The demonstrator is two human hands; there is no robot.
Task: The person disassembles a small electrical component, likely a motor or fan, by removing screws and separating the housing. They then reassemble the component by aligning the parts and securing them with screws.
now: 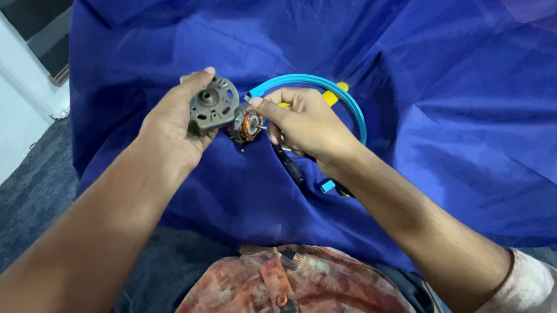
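Nearest the camera is the person's shirt (298, 289), a mottled red, pink and tan print with a button placket, and a pale sleeve (535, 299) of the same print on the right forearm. Both bare forearms reach up from the lower corners toward the middle of the view. A blue cloth (468, 102) covers the work surface, wrinkled and folded, and hangs over the near edge down to the person's lap. To the left of it lies dark grey carpet (20, 195), and beyond that a white wall (6, 82) with a dark panel in the upper left corner. The left hand (176, 124) is closed around a grey metal motor cap (213, 103), a round cast plate with a central boss and small holes, thumb over its top rim and fingers behind it. Just to the right, touching the cap's edge, is the rotor (248, 125) with its copper winding showing. The right hand (305, 123) pinches it between thumb and forefinger, the other fingers curled; both parts are held up above the cloth, near the middle of the view. Under the right hand lie black tool handles (290, 166) with a blue tip, partly hidden. Beyond the hand a curved cyan band (349, 106) arcs over the cloth, with a yellow piece (331, 97) showing at its top. No packages, labels or signs can be made out.
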